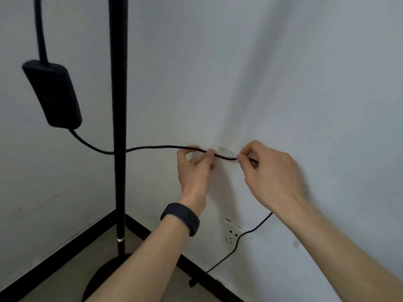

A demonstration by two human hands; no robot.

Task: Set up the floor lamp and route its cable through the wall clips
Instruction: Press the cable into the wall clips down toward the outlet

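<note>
1. The step in hand was the routing: the floor lamp (117,118) already stood upright on its round base in the corner, so the set-up part looked done.
2. The left hand (193,168) was pinched shut on the cable (152,147), thumb and fingers closed round it just left of the clear wall clip (225,151).
3. The right hand (270,173) was likewise clamped on the cable, just right of the clip.
4. Between the two hands the cable lay stretched across the clip's lower edge; whether it had seated in the clip could not be told.
5. From the inline switch box (52,94) the cable ran behind the pole to the hands, then dropped past the wall socket (232,233) toward the floor.
6. The next move probably called for pressing the taut span into the clip's slot, keeping tension even on both sides.
</note>
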